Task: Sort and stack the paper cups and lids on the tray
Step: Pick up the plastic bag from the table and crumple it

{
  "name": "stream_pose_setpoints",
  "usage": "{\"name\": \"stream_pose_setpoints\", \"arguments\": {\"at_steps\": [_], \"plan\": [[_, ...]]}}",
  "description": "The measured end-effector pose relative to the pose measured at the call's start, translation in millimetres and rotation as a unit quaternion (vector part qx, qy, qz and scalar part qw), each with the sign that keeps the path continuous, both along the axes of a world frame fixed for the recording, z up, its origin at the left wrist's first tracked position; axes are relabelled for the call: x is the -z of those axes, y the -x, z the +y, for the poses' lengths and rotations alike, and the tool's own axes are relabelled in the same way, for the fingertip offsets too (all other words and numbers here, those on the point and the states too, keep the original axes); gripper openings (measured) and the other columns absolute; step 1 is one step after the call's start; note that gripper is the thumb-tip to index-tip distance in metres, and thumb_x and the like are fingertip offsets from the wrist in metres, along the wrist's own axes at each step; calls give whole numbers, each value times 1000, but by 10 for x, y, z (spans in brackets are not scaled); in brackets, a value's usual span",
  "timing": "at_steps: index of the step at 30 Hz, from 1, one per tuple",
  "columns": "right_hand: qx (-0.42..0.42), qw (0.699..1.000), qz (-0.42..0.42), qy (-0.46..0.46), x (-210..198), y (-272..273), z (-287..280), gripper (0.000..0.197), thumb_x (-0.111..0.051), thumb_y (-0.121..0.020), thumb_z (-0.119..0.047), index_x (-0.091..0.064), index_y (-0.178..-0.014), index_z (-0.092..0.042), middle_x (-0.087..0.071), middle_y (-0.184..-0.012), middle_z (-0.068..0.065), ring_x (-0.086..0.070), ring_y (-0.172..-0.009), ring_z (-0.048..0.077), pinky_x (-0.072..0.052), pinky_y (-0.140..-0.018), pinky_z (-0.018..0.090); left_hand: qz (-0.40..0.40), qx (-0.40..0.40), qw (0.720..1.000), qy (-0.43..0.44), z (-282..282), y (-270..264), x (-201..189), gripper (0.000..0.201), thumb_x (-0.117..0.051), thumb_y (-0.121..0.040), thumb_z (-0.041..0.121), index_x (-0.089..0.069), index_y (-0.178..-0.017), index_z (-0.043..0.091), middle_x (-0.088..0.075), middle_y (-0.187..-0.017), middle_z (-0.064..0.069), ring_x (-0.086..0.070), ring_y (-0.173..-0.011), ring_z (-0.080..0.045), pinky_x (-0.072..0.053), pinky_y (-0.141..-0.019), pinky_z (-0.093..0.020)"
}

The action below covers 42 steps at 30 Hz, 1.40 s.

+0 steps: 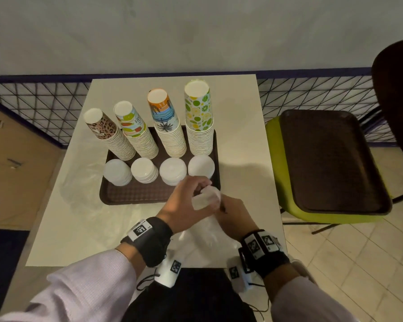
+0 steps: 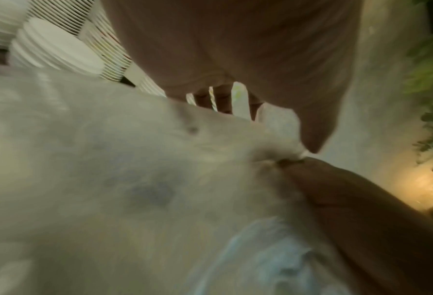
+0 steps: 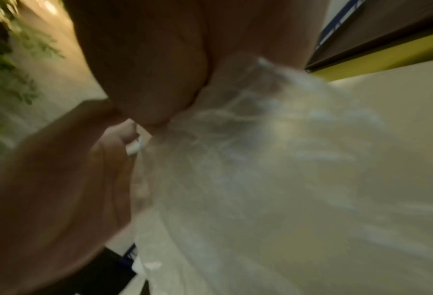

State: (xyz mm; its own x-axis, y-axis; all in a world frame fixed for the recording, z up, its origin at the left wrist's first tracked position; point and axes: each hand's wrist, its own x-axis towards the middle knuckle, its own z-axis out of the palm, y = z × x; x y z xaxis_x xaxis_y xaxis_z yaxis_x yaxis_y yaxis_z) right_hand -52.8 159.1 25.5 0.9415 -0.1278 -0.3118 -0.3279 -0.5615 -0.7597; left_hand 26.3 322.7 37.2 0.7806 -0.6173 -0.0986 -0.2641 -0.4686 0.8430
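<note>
A brown tray (image 1: pixel 135 194) on the white table (image 1: pixel 79 228) carries a back row of upside-down paper cup stacks: leopard print (image 1: pixel 107 133), fruit print (image 1: pixel 135 131), beach print (image 1: pixel 166 126) and citrus print (image 1: pixel 199 117). In front of each stands a stack of white lids (image 1: pixel 172 170). At the tray's front right corner my left hand (image 1: pixel 196 187) and right hand (image 1: pixel 228 205) both grip a bunched clear plastic bag (image 1: pixel 206 198). The bag (image 2: pixel 134 169) fills the left wrist view and the bag (image 3: pixel 260 169) hangs under my right hand (image 3: pixel 147 59). Its contents cannot be made out.
A second brown tray (image 1: pixel 330 159) lies on a green chair seat (image 1: pixel 275 159) to the right, beside a dark chair back (image 1: pixel 396 101). A wire fence (image 1: pixel 44 108) runs behind the table. A cardboard box (image 1: pixel 14 170) stands at the left. Loose clear plastic (image 1: pixel 79 187) lies left of the tray.
</note>
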Motion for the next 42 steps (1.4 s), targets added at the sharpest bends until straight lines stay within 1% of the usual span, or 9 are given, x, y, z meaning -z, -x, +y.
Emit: {"name": "stream_pose_setpoints", "arguments": {"at_steps": [5,11,15,22,25,28,30,37,42], "plan": [[93,977,-98,-167,-349,34,-171,21,-54,-98,-13,-67,-86,-23,-71,-82,-2,-64,-74,5,-50,-66,17,108,59,992,-2,185,47,-50,111,-95,-68,45,-24,-153,54,-40,-153,23,-36,-141,11,-35,-112,-15],[62,971,-150,-175,-384,12,-125,11,-64,-86,-29,-71,-92,-24,-71,-95,-5,-66,-92,10,-51,-80,21,73,16,997,-9,15,49,-25,49,-66,-82,42,-66,-127,21,-69,-127,-2,-65,-121,-20,-53,-104,-47],[5,989,-147,-3,-377,40,-205,20,-70,-84,-41,-72,-97,-26,-49,-117,-4,-41,-109,12,-34,-87,11,176,-51,983,32,22,-77,-164,39,-61,-91,4,-68,-127,16,-70,-129,-13,-64,-124,-33,-49,-109,-44],[-111,971,-166,129,-388,-70,91,40,-56,-91,-32,-53,-127,-17,-53,-124,10,-47,-105,29,-43,-95,40,365,-88,907,191,30,-101,-420,23,-54,-101,11,-68,-118,16,-72,-111,-1,-65,-110,-19,-51,-93,-19],[-61,972,-215,67,-359,-62,130,39,-72,-82,-32,-56,-112,-15,-55,-124,4,-53,-109,20,-46,-92,27,415,-151,866,234,54,-122,-397,20,-52,-101,19,-70,-105,12,-71,-99,-13,-67,-94,-28,-55,-80,-34],[-2,976,-218,-18,-341,-113,179,89,-88,-70,-31,-36,-139,-9,-47,-133,3,-53,-109,7,-45,-89,8,395,-150,873,243,118,-77,-385,13,-52,-102,13,-64,-107,12,-65,-103,-14,-64,-92,-28,-56,-73,-35],[-54,986,-153,-37,-353,-178,238,94,-85,-74,-22,-27,-148,-24,-55,-135,3,-60,-111,12,-51,-93,18,369,-126,888,243,159,-2,-349,18,-57,-97,0,-59,-114,8,-67,-109,-16,-67,-95,-33,-59,-75,-40],[-21,994,-26,106,-115,-201,122,41,-58,-89,-9,-62,-129,-16,-71,-113,9,-66,-105,31,-52,-91,34,55,-134,987,-71,736,6,-98,33,-72,-95,24,-64,-126,29,-61,-120,-1,-62,-101,-10,-52,-92,-28],[-17,980,106,170,74,79,-50,38,-49,-99,-32,-59,-136,-29,-72,-117,9,-67,-106,32,-52,-93,38,21,-212,902,-376,1345,170,374,74,-76,-77,53,-34,-138,50,-31,-128,-5,-37,-119,-33,-49,-96,-50]]}}
